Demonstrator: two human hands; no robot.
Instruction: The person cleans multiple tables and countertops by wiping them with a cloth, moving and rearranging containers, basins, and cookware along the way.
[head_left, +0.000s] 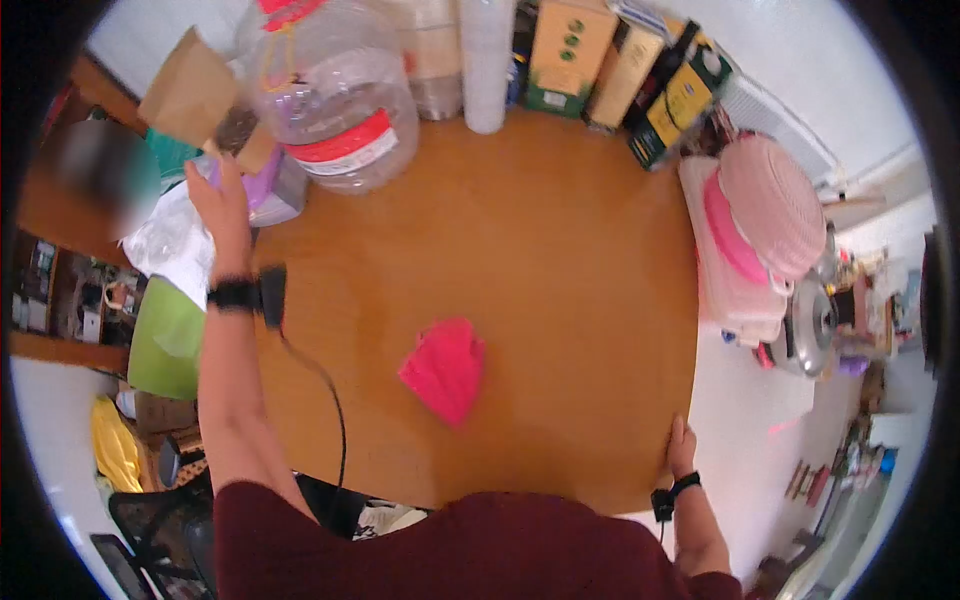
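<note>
My left hand (222, 195) reaches to the far left of the table. Its fingertips are closed on the lower edge of an open brown cardboard box (188, 92), with something dark inside the box. Just under that hand is a clear container with a purple lid (262, 190). At the table's right edge, my right hand (682, 447) grips the rim, and some of its fingers are hidden. A crumpled pink cloth (446, 372) lies near the middle of the brown table (560, 260), apart from both hands.
A big clear plastic jar (340, 100) with a red cap stands back left. Several boxes (570, 55) and a green-and-yellow carton (680, 108) line the back. Pink baskets (770, 205) are at the right. A black cable (335, 400) hangs from the left wristband.
</note>
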